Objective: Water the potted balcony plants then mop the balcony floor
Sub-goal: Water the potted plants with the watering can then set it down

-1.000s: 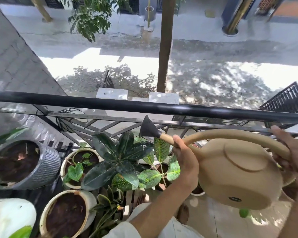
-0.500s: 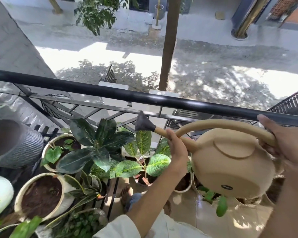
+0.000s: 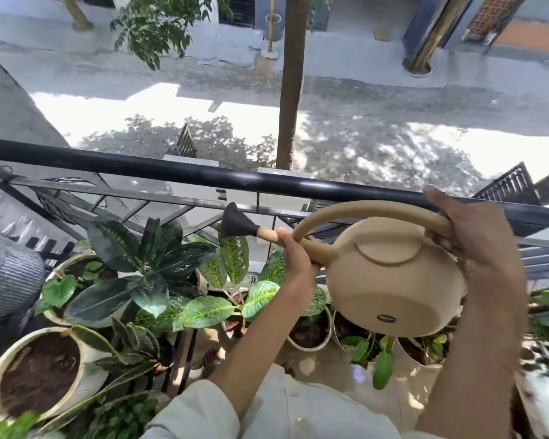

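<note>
A beige watering can (image 3: 390,280) hangs tilted leftward above the potted plants, its black rose head (image 3: 235,222) over a speckled-leaf plant (image 3: 232,289). My left hand (image 3: 295,261) grips the spout just behind the rose. My right hand (image 3: 476,239) grips the rear end of the arched handle. A dark broad-leaf plant (image 3: 146,264) and a white pot of bare soil (image 3: 86,378) sit lower left. More small pots (image 3: 311,337) stand under the can. No water stream is visible.
A black balcony railing (image 3: 203,175) crosses the view just beyond the can. A ribbed grey pot (image 3: 10,280) sits at the far left. Tiled balcony floor (image 3: 330,369) shows between the pots and my shirt. The street lies far below.
The view has shifted right, so the pots slid left in the frame. The can and both hands kept their grips and moved slightly right along the row of plants.
</note>
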Demonstrator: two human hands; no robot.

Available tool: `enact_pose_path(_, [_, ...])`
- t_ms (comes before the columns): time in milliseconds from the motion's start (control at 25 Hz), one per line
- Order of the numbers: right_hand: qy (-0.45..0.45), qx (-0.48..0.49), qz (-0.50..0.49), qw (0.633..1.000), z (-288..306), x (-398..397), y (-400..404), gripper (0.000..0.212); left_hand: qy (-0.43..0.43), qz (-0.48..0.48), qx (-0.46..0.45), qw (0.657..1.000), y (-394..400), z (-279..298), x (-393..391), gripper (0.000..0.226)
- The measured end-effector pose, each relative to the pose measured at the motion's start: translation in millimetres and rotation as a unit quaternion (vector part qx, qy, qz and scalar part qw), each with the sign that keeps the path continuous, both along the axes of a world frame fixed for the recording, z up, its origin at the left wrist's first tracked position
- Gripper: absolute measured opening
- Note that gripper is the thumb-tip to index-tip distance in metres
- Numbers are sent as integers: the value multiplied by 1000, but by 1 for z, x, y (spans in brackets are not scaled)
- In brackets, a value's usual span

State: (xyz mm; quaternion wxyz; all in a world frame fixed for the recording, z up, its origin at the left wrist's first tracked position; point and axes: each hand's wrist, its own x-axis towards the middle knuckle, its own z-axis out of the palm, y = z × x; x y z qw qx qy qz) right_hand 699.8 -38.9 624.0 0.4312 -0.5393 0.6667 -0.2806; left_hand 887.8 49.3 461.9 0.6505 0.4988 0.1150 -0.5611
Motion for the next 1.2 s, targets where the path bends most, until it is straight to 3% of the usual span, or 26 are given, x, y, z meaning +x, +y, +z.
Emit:
enact_pose_path(160, [-16,-24,1,1000,1,-4,-2,60,16,7,-8,1000,-4,2,-7,77])
enact_pose_path(720, [-24,-15,-14,1000,-7,-13,12,70,14,-3,19,1000,17,4,-11,61])
enact_pose_path(1000, [-9,-9,-22,1000,-14,-9,17,79,-7,-2,26,1000,25,-6,-17,86])
enact_pose_path(1200, [13,2,-31,999,-23,4,16,83,-8,12,50,999,27,-10,-5,70])
